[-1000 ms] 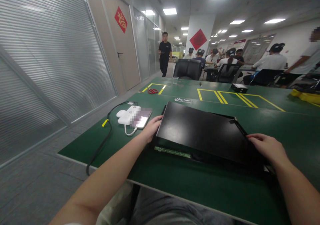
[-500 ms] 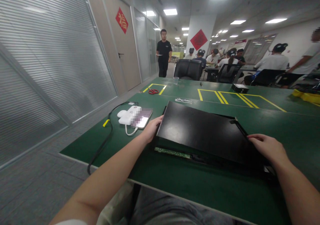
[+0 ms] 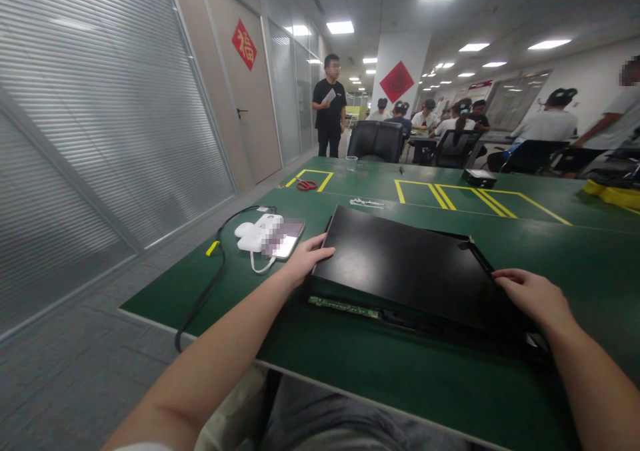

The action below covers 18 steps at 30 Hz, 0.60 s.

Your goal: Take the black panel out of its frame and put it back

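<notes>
A black, flat display panel (image 3: 400, 264) lies tilted over a dark frame on the green table in front of me. Along its near side shows a narrow green circuit board strip (image 3: 344, 307). My left hand (image 3: 309, 259) grips the panel's left edge, thumb on the top face and the other fingers partly hidden at the side. At the right edge, my right hand (image 3: 535, 297) is closed in a pinch; its fingertips are partly hidden, and whether they hold the panel alone or the frame too, I cannot tell.
Left of the panel lie a phone (image 3: 289, 239), a white charger-like device (image 3: 261, 232) and a black cable (image 3: 220, 271). Farther off are red-handled scissors (image 3: 307, 185), small white pieces (image 3: 367, 203), a clear cup (image 3: 352, 163) and a black box (image 3: 480, 178). A person (image 3: 329, 107) stands beyond the table.
My left thumb has come over onto the panel's top face. My right hand and the panel look almost unmoved. The standing person has raised a pale object to the chest.
</notes>
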Tool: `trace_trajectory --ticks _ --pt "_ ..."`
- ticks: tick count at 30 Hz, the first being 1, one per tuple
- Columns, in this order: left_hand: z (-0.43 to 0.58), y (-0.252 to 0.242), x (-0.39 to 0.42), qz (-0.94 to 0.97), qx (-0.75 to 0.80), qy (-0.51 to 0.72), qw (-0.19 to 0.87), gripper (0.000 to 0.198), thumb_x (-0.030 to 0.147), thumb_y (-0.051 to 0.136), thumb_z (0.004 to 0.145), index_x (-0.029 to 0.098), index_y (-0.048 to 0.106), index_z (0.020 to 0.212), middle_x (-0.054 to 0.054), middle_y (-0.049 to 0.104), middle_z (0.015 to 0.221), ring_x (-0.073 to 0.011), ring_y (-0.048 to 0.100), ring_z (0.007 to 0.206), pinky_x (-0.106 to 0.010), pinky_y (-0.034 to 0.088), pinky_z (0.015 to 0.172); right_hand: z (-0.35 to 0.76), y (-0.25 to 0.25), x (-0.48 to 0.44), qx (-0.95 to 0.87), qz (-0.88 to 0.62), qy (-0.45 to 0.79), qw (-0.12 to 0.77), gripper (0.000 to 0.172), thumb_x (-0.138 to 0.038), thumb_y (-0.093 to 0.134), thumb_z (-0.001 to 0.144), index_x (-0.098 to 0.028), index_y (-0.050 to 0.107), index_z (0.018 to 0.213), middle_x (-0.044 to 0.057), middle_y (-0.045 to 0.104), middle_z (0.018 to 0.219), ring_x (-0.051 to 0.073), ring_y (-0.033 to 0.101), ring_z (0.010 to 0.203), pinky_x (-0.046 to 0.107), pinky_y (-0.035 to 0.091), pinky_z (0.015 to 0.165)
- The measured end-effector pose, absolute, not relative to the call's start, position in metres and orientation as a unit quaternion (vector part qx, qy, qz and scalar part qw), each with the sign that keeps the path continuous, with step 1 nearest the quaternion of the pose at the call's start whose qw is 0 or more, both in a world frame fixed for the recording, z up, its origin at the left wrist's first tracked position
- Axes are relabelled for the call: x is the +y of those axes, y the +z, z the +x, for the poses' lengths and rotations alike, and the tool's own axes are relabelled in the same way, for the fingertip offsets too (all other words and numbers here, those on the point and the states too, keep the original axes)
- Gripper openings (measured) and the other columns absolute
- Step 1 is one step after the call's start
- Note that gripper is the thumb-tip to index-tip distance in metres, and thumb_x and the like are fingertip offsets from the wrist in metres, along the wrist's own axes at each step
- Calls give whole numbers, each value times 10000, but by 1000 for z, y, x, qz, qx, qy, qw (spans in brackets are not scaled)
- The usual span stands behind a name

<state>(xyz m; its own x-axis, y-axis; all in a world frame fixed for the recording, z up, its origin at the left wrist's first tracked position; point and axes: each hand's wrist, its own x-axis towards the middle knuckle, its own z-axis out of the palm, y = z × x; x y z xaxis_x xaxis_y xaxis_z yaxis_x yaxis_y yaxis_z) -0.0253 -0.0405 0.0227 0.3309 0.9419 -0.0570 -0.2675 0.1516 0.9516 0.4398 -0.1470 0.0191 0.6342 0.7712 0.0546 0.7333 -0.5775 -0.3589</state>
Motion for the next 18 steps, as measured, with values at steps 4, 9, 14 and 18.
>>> trace_trajectory --ticks 4,9,14,18 --pt "-26 25 -41 467 358 455 668 635 232 913 567 175 765 1181 -107 769 1146 -288 708 1031 -352 545 863 444 15 -146 -421 -888 67 173 389 -442 529 735 -289 791 979 68 772 1022 302 689 902 383 502 712" --pt "-24 27 -42 461 337 455 683 693 243 919 559 159 743 1224 -115 778 1104 -276 720 985 -346 540 849 450 9 -144 -422 -886 69 182 443 -464 534 713 -285 772 1041 54 774 1039 309 689 916 396 500 726" --pt "-22 30 -45 470 306 476 677 716 243 923 576 173 726 1260 -116 766 1161 -295 703 1072 -372 527 933 457 3 -140 -408 -884 72 217 471 -536 521 724 -275 755 1038 63 771 959 310 697 878 406 514 730" --pt "-21 34 -49 478 278 489 675 692 245 918 593 177 727 1255 -115 745 1227 -311 655 1188 -399 490 1026 462 -1 -136 -387 -878 87 268 437 -552 539 732 -240 750 954 118 760 1018 338 684 1000 421 516 832"
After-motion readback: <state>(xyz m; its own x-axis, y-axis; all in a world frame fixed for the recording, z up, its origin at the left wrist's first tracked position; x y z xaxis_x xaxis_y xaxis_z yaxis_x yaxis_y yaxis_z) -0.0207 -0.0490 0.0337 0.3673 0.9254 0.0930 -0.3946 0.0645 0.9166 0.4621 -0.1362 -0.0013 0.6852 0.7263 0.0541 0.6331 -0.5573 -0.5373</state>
